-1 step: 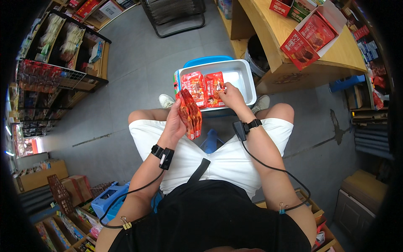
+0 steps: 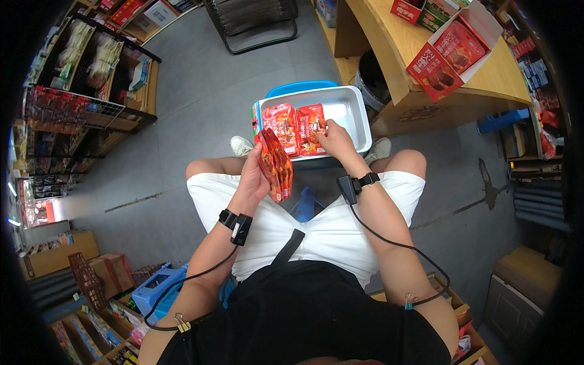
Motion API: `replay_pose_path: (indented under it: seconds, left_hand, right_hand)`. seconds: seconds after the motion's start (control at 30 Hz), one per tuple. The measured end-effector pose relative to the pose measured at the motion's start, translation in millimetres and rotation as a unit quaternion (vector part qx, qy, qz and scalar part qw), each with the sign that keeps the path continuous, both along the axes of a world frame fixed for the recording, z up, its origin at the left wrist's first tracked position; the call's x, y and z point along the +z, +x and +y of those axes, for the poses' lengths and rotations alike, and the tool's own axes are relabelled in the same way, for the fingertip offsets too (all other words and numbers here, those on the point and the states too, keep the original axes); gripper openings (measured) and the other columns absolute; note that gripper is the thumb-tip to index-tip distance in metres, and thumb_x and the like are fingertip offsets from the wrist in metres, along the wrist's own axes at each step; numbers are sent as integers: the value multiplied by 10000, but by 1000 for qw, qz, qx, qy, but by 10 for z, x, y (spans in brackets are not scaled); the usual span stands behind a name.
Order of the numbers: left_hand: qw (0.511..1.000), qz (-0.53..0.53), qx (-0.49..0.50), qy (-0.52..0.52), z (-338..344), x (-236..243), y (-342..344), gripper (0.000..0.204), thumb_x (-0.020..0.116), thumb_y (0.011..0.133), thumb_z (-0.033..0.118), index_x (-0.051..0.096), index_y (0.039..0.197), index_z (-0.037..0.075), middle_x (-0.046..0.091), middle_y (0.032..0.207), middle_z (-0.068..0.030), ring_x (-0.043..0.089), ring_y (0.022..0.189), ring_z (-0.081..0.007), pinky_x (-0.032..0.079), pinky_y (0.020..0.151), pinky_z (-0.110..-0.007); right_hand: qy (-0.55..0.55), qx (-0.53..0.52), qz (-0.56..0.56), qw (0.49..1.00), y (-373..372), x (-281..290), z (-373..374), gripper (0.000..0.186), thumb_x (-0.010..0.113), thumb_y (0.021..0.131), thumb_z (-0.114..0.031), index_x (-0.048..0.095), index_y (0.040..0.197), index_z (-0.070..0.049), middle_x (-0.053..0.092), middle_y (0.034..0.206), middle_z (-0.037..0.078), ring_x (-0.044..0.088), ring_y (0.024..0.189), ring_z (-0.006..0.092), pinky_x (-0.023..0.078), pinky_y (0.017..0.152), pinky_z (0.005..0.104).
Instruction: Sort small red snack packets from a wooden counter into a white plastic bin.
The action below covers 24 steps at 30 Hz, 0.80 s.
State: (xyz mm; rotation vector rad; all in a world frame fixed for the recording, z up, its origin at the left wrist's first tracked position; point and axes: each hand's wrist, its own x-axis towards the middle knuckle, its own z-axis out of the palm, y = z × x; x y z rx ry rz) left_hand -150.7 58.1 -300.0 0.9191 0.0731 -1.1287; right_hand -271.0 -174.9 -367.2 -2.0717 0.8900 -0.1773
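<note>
My left hand (image 2: 254, 169) is closed round a fanned bundle of several red snack packets (image 2: 277, 170), held at the front left of a white tray (image 2: 347, 128) that rests between my knees. In the tray lie two piles of similar red packets, a left pile (image 2: 280, 117) and a right pile (image 2: 310, 112). My right hand (image 2: 334, 139) has its fingers closed on the right pile's top packet at its right side. The tray's right part shows bare white bottom.
A wooden desk (image 2: 371, 24) with open red boxes (image 2: 462, 45) stands at upper right, beside a dark bucket (image 2: 371, 82). A folding chair (image 2: 249, 27) is at the top. Stocked shelves (image 2: 91, 79) line both sides; blue plastic stools (image 2: 155, 286) sit behind me at lower left.
</note>
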Motion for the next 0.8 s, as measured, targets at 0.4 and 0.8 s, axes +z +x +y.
replay_pose_path:
  seconds: [0.4,0.8]
  left_hand:
    - [1000,5,18,0,-82,150,-17,492,586,1038,444,543,1380,94,669,1320,-70,677,1154,-224,559,991,-427]
    - [991,-119,50,32,-397,250,-59,373,582,1070,287,555,1324,15,686,1251,-111,698,1101,-210,593,938,-389]
  right_hand:
    - [-149,15,-59,987,-32,228,92,291,687,884,-263,676,967,16,684,1023,257,664,986,413,541,850,497]
    - [458,128,-183,860,-23,487,322,278,646,1025,-307,682,1108,-44,725,1016,13,665,922,60,534,751,231]
